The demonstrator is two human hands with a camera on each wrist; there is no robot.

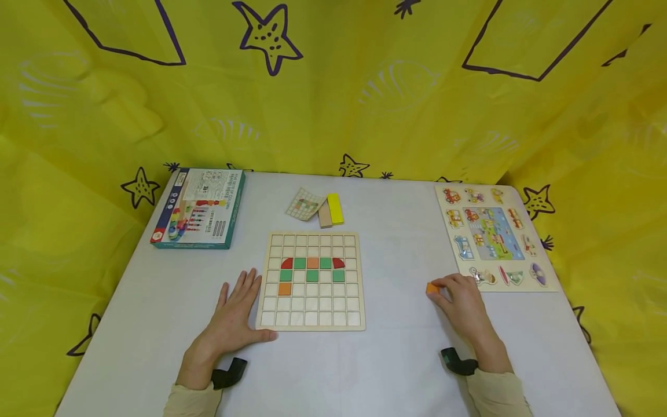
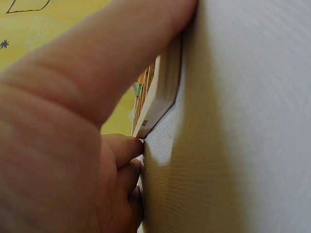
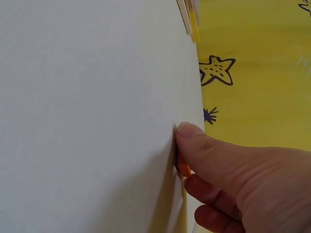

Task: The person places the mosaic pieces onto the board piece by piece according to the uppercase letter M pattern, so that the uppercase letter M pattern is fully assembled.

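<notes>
A wooden grid board (image 1: 325, 303) lies flat on the table. On it sit several green squares (image 1: 312, 276), two red quarter-round pieces (image 1: 287, 263), a pale orange square (image 1: 312, 263) and an orange square (image 1: 284, 289) at the left. My left hand (image 1: 229, 327) rests spread against the board, fingers along its left edge and thumb by the lower left corner. The left wrist view shows the board's side edge (image 2: 164, 92) behind the thumb. Well right of the board, my right hand (image 1: 464, 307) pinches a small orange block (image 1: 432, 288) between thumb and fingertips, low over the table.
Behind the board lie a pattern card (image 1: 302, 202), a tan block (image 1: 325, 215) and a yellow block (image 1: 335, 208). A boxed toy (image 1: 208, 214) stands at the back left. At the right, a picture puzzle board (image 1: 445, 202) lies just beyond my right hand. Yellow curtains (image 1: 323, 116) surround the table.
</notes>
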